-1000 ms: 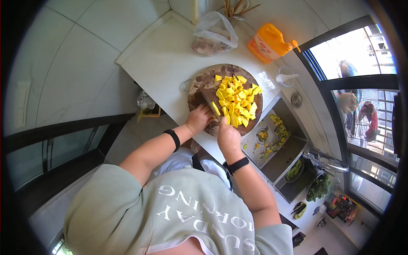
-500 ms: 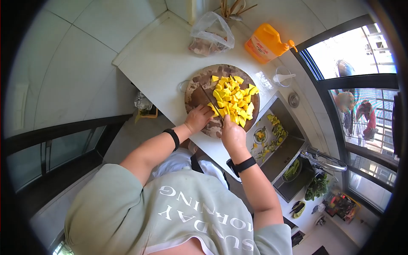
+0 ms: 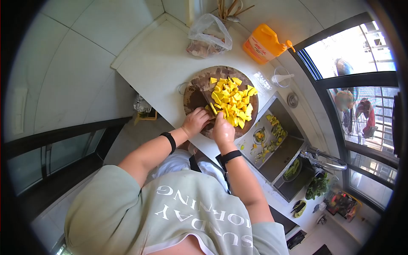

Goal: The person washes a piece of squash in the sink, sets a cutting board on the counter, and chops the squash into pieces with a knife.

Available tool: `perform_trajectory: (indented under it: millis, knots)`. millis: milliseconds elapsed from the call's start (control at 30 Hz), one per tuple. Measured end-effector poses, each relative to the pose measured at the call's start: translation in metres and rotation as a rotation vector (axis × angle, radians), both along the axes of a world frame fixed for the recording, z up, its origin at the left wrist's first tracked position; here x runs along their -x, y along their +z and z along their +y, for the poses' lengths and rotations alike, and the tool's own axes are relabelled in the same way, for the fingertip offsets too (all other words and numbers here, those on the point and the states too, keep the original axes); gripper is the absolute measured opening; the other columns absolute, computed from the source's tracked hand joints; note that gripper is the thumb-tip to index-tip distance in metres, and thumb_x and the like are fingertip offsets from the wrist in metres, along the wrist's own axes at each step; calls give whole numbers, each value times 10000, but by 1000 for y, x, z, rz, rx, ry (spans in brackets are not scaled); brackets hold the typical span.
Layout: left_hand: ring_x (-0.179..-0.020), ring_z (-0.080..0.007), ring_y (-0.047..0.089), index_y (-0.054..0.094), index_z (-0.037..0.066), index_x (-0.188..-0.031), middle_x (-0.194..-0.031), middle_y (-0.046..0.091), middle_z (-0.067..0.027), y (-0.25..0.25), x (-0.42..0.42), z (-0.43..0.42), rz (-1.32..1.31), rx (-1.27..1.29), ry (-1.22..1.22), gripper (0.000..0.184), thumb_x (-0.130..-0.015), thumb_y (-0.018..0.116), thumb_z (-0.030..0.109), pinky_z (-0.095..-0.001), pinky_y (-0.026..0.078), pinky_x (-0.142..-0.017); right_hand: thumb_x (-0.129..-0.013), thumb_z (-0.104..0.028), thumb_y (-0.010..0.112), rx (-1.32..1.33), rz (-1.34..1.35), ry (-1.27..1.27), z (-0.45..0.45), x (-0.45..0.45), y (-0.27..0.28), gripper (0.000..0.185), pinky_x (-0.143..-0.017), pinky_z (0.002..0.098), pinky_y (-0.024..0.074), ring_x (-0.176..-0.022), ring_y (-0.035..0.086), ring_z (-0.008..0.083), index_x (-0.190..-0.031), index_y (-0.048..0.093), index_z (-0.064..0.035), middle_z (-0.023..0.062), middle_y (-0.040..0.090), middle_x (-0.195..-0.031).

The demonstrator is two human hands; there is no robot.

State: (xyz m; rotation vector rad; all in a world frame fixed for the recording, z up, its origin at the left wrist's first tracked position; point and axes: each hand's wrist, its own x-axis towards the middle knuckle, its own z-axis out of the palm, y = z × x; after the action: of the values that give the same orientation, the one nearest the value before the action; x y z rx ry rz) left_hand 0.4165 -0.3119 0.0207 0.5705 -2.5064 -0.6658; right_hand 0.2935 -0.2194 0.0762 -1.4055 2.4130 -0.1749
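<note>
A round wooden chopping board carries a heap of yellow pumpkin chunks. My right hand, at the near edge of the board, is closed around the handle of a kitchen knife. Its dark blade points up and left across the board and is hard to make out against the wood. Just left of it, my left hand has its fingers bent against a pumpkin piece beside the blade. My fingertips partly cover that piece. A few slices lie between the blade and the heap.
Behind the board are a clear plastic bag with meat-like contents and an orange jug. To the right, a sink holds peelings and a small strainer. A faucet reaches over it. Leafy greens lie beyond.
My right hand and the knife have shifted left, toward my left hand. A cut slice now stands apart on the right of the blade. My left hand has moved slightly left.
</note>
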Motion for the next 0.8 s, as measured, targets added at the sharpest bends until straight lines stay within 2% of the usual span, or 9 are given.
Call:
perform_trajectory:
  millis: [167, 300, 400, 500, 567, 633, 700, 733, 800]
  knots:
    - [-985, -272, 586, 655, 99, -928, -990, 617, -59, -4, 2, -7, -4, 60, -21, 226, -710, 712, 103, -361, 526, -802, -809, -150, 640, -17, -55, -28, 6, 18, 18, 328, -582, 450, 540, -646, 666, 365, -1076, 496, -23, 183, 665, -704]
    - [-953, -274, 583, 660, 99, -940, -981, 619, -60, 7, 8, -9, 0, 51, -28, 230, -713, 699, 103, -365, 525, -788, -733, -152, 734, -99, -30, 118, 12, 11, 51, 468, -591, 434, 543, -669, 673, 357, -1124, 503, -37, 172, 673, -727]
    - [-936, -267, 578, 669, 97, -917, -943, 617, -49, 11, 10, -9, -46, 45, -41, 170, -749, 649, 110, -353, 529, -789, -768, -124, 680, -112, -34, 92, 13, 6, 53, 422, -591, 436, 545, -665, 674, 353, -1136, 502, -23, 165, 669, -717]
    - [-907, -263, 572, 666, 100, -909, -938, 614, -49, 11, 9, -10, -52, 42, -27, 163, -748, 648, 115, -352, 528, -771, -822, -96, 594, -83, -47, 33, 10, -2, 23, 341, -586, 440, 545, -659, 675, 349, -1138, 504, -7, 167, 669, -715]
    - [-910, -254, 571, 660, 101, -899, -926, 609, -46, 3, 10, -10, 5, 65, -27, 149, -752, 646, 119, -345, 525, -761, -836, -113, 557, 56, 114, 83, 3, -3, -2, 267, -458, 398, 510, -544, 644, 298, -1085, 560, -16, 107, 638, -640]
    - [-925, -260, 574, 664, 97, -896, -936, 614, -51, -1, 10, -8, -4, 51, -32, 165, -731, 673, 108, -353, 524, -765, -821, -103, 563, 42, 123, 82, -5, 3, -4, 294, -476, 408, 515, -552, 645, 307, -1098, 550, -2, 115, 642, -652]
    - [-939, -266, 577, 667, 94, -893, -945, 619, -57, -7, 5, -6, -24, 24, -36, 186, -711, 700, 98, -360, 522, -768, -868, -98, 529, -4, -26, 11, -3, 9, 3, 232, -592, 457, 541, -671, 673, 365, -1089, 522, -28, 174, 666, -703]
    - [-928, -262, 579, 666, 94, -890, -932, 620, -52, -5, 5, -6, 27, 34, -40, 184, -710, 701, 93, -359, 522, -761, -851, -109, 575, -15, -64, -44, -3, 11, 4, 218, -610, 467, 537, -687, 672, 375, -1047, 509, -39, 179, 664, -705]
    - [-917, -257, 581, 666, 95, -888, -920, 620, -48, -4, 7, -10, 76, 42, -38, 182, -710, 703, 89, -357, 521, -754, -835, -102, 566, -19, -26, -4, 3, 16, 8, 216, -566, 451, 528, -640, 666, 350, -1039, 520, -44, 157, 657, -680]
